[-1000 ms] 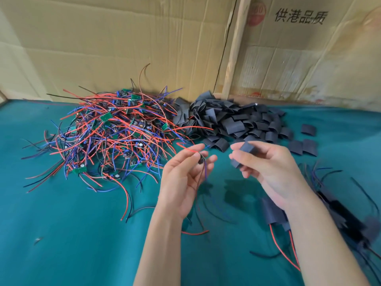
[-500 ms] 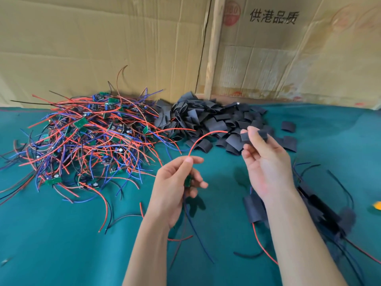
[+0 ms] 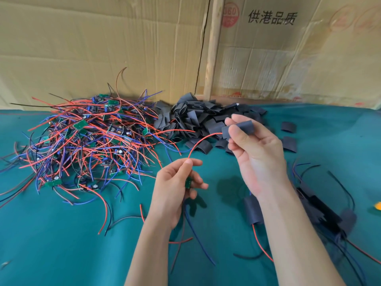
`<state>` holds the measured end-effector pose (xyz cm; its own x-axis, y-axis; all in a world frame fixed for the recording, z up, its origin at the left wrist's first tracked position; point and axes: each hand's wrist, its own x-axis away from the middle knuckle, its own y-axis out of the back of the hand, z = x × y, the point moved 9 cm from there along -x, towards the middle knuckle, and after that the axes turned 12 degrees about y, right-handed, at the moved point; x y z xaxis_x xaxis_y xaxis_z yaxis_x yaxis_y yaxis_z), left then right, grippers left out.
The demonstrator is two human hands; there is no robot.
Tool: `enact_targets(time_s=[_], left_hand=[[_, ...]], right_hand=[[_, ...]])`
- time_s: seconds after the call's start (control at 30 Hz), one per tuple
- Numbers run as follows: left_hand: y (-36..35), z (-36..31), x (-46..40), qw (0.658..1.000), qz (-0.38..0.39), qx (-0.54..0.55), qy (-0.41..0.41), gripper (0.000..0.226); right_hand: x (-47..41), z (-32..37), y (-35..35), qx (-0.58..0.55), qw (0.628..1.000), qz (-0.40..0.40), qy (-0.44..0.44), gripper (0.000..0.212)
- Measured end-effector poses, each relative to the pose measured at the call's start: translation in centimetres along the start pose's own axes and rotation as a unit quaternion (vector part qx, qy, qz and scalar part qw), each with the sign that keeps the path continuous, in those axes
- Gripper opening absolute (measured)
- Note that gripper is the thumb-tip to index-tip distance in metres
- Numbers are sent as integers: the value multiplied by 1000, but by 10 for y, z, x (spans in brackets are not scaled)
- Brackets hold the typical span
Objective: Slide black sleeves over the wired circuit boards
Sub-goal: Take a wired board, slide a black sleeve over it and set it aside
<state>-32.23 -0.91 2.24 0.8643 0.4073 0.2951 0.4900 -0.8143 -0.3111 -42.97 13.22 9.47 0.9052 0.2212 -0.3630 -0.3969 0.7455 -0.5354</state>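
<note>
My left hand [image 3: 177,188] grips a small green circuit board [image 3: 188,182], mostly hidden by the fingers. Its blue and dark wires hang below the hand. Its red wire [image 3: 203,140] arcs up and right into the end of a black sleeve [image 3: 237,129]. My right hand [image 3: 253,153] pinches that sleeve between thumb and fingers, above and right of the left hand. A tangled pile of wired boards [image 3: 90,141] lies at the left. A heap of loose black sleeves [image 3: 198,118] sits behind the hands.
Sleeved boards [image 3: 321,209] with trailing wires lie at the right on the green cloth [image 3: 61,244]. One sleeved piece [image 3: 252,211] lies under my right wrist. Cardboard walls [image 3: 103,48] close off the back. A few stray sleeves [image 3: 288,126] lie right of the heap.
The red wire has swung up from my left hand and its tip has entered the sleeve. My right hand has risen and moved away from the left hand. The view shifted right.
</note>
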Motion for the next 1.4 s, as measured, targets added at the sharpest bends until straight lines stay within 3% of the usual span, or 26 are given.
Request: enact_targets(time_s=[0.17,0.37,0.53,0.6,0.7,0.83,0.97,1.27,1.4], left_hand=[[-6,-3,2,998,33,-47,-31,30],[-19,0,4,989,99,-103,-40,22],[-30,0,13,972,230,-58,0,62],[-28,-1,17,965,249,-87,-6,65],[-22,-3,17,972,222,-80,-22,54],[-10,0,8,987,160,-5,0,49],[-1,-6,4,995,88,-29,-35,40],[18,-13,-1,995,-22,-33,-88,32],[20,-16,0,989,-56,-70,-114,20]], right_hand=[[1,0,0,93,995,13,19,34],[18,-34,-6,86,984,97,-126,50],[27,-44,-4,175,959,155,-159,35],[27,-45,-4,182,955,167,-164,25],[28,-46,-4,168,954,178,-172,21],[26,-44,4,157,957,163,-180,33],[25,-45,7,168,959,151,-171,47],[33,-62,-7,106,966,126,-199,50],[39,-62,-11,150,956,140,-209,52]])
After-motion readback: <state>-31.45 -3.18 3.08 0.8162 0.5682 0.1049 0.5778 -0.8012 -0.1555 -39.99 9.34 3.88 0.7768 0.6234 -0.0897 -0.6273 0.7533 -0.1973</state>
